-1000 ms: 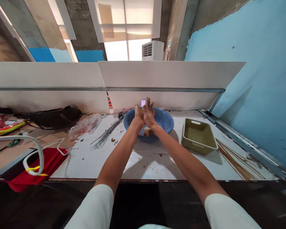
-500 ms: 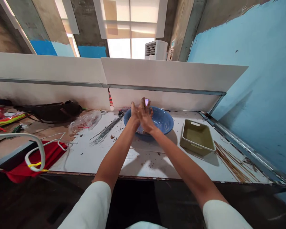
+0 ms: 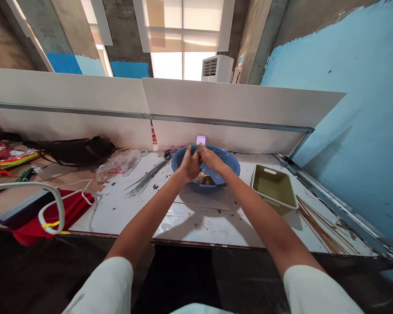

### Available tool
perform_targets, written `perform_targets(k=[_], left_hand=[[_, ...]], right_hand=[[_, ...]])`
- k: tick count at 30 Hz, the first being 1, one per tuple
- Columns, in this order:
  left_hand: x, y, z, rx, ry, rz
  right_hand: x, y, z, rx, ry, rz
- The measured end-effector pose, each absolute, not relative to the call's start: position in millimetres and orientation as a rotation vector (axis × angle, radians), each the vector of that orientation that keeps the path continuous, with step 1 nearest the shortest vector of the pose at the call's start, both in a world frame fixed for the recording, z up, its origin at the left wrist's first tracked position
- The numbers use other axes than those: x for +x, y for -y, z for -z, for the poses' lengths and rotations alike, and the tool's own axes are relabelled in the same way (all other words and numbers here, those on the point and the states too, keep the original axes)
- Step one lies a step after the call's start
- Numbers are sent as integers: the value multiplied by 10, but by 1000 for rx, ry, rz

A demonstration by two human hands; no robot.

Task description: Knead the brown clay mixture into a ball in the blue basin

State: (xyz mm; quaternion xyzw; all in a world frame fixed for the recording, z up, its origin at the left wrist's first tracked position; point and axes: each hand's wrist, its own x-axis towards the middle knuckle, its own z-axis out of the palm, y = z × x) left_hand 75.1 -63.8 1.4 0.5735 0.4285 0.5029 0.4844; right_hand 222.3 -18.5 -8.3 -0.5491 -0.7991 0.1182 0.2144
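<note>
Over a blue basin, my left hand and my right hand meet at the fingers. The fingers of both hands are curled toward each other, and whatever lies between them, if anything, is hidden. Dark smears show on the fingertips. In the bottom of the basin, below my hands, lies a brown clump of moist-looking material. A phone with a lit screen stands just behind the basin against the white board.
An olive-green bin stands right of the basin, with thin brown sticks beyond it. Left lie a bundle of wires, a clear plastic bag, a black bag and red cloth. Brown crumbs dot the white tabletop.
My hands have gone from pressed flat together with fingers stretched to curled and touching at the fingers. They sit lower over the basin, and the brown clump shows again. The camera view has shifted slightly.
</note>
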Motion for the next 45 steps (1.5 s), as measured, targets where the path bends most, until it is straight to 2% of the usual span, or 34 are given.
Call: perform_targets(k=[2,4,13,34,45], left_hand=[[640,605,33,1349,-1120,-1189],[590,551,77,1337,-1187,-1126],[821,133,212,2033,-1438,-707],[910,13,462,2129,-1513,-603],[792,-39,556,2203,-1129,-335]], right_hand=[[2432,152,157,-1815,2370,-451],[2597,150,243,-1923,2476,-585],[2791,128,502,-1787,2628,-845],[2583,291,557,-1708,2610,-306],[2580,262,524,-1552,2575,-113]])
